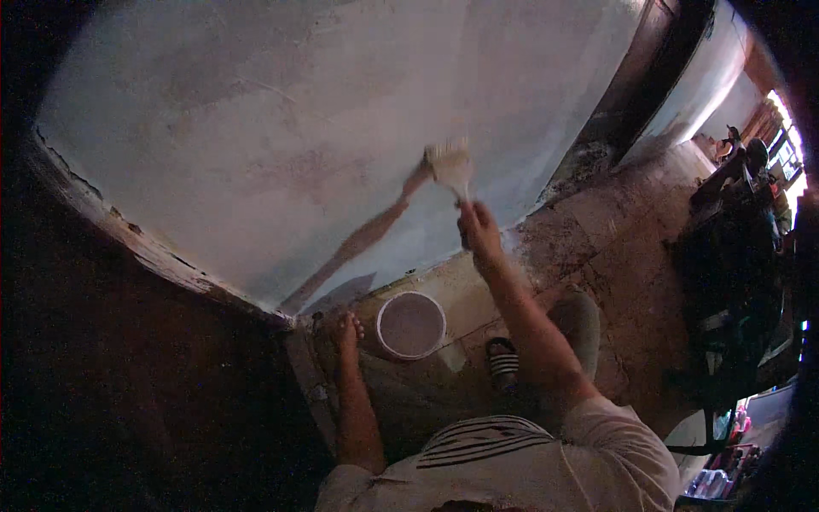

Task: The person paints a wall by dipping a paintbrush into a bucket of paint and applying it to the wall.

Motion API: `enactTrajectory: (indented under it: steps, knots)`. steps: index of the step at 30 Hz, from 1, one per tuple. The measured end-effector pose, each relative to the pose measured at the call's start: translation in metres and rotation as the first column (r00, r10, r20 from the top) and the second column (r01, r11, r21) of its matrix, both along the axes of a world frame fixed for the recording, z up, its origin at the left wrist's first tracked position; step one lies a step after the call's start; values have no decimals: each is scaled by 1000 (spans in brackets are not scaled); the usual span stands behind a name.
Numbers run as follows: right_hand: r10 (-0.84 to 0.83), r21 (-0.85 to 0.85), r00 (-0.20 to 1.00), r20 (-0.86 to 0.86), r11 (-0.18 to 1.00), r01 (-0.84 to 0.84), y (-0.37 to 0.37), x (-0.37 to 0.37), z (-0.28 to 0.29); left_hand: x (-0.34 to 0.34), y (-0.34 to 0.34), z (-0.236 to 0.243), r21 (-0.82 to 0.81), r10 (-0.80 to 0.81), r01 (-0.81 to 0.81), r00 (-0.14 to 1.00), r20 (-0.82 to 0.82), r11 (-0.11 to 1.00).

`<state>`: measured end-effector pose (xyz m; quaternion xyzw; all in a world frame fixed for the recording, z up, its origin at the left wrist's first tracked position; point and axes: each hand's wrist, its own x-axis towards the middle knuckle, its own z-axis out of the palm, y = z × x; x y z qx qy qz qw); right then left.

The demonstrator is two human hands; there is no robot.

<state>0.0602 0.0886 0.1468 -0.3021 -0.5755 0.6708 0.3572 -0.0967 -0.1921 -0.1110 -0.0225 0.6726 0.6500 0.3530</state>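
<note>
My right hand (482,232) is closed round the handle of a wide, flat paintbrush (452,164). The brush points up and away at the pale, patchy wall (341,94); its bristles are blurred, and they appear to be at the wall surface. A dark shadow of arm and brush falls across the wall to the left. Low on the left, my left hand (350,328) holds nothing that I can see, its fingers a little apart. Just right of it stands a round, white-rimmed bucket (411,293) with greyish liquid inside.
A worn tiled floor (631,247) runs along the wall's foot. My striped sandal (503,362) is near the bucket. Dark cluttered objects (738,256) stand at the right, beyond a dark door frame (636,94). Deep shadow hides the lower left.
</note>
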Motion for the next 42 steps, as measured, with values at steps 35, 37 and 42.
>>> enactTrajectory:
  steps: [35, 37, 42]
  knots:
    - [62, 372, 989, -135, 928, -7, -2, -13, 229, 15, 24, -35, -398, -244, 27, 828, -505, 917]
    - [96, 255, 994, -59, 964, -78, -19, -27, 170, -1, -4, -67, -363, -186, -62, 771, -609, 930]
    - [12, 35, 993, 119, 999, -17, -23, 7, 3, 33, 27, 3, -332, -253, 26, 702, -665, 943]
